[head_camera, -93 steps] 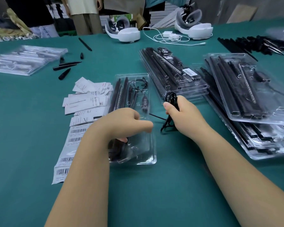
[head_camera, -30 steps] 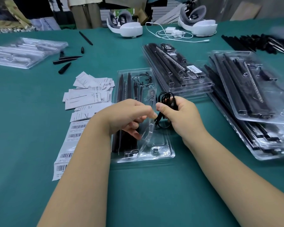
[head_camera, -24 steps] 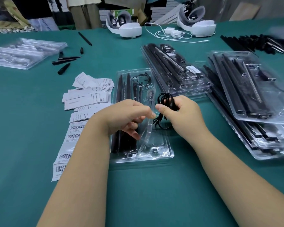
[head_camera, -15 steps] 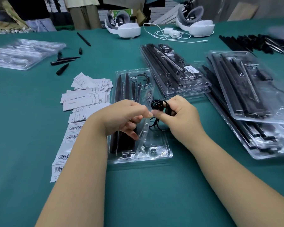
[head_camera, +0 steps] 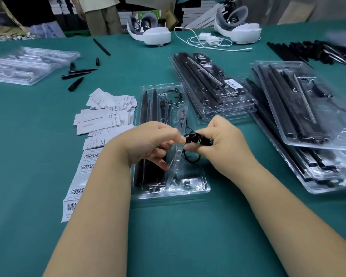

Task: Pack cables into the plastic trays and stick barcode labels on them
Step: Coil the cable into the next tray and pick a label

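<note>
A: Head view: why is the clear tray propped open on the table?
B: The left hand pinches its lid up, so the right hand, gripping the coiled cable, can tuck it inside.

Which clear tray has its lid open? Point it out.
The tray under both hands, beside the barcode labels: its lid is lifted. The stacked trays to its right are closed.
</note>
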A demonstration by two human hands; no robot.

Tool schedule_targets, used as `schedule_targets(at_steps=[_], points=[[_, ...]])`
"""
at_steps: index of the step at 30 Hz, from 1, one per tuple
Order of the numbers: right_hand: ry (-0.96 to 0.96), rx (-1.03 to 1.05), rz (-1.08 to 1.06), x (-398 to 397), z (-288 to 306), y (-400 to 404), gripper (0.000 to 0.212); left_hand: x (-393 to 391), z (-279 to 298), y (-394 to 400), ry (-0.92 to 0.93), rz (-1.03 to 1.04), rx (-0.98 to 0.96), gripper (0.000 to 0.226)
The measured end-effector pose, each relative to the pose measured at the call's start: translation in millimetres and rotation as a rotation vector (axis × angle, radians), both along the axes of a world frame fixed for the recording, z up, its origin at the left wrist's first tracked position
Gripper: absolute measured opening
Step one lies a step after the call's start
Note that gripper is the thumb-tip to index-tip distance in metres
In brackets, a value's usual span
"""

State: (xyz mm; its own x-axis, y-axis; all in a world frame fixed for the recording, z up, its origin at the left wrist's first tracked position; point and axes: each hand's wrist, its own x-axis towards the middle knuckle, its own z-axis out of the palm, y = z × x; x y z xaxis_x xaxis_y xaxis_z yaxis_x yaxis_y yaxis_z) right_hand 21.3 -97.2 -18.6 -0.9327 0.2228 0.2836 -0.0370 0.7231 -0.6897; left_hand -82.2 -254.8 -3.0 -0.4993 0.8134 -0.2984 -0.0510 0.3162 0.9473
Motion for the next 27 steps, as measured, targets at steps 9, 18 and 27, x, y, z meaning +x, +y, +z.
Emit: schedule_targets(at_steps=[9, 18, 27], points=[[0.014, 0.008, 0.086, 1.4, -1.3, 2.4, 0.02, 1.4, 0.3, 0.1, 0.007, 0.0, 0.005, 0.018], [0.163, 0.388, 0.165, 2.1, -1.6, -3.6, 0.032, -1.4, -1.8, 2.2, 0.014, -0.003, -0.004, 0.017], [-0.218, 0.359, 0.32, 5.9, 8.0, -8.8, 0.035, 2.2, 1.2, 2.4, 0.037, -0.011, -0.023, 0.017]])
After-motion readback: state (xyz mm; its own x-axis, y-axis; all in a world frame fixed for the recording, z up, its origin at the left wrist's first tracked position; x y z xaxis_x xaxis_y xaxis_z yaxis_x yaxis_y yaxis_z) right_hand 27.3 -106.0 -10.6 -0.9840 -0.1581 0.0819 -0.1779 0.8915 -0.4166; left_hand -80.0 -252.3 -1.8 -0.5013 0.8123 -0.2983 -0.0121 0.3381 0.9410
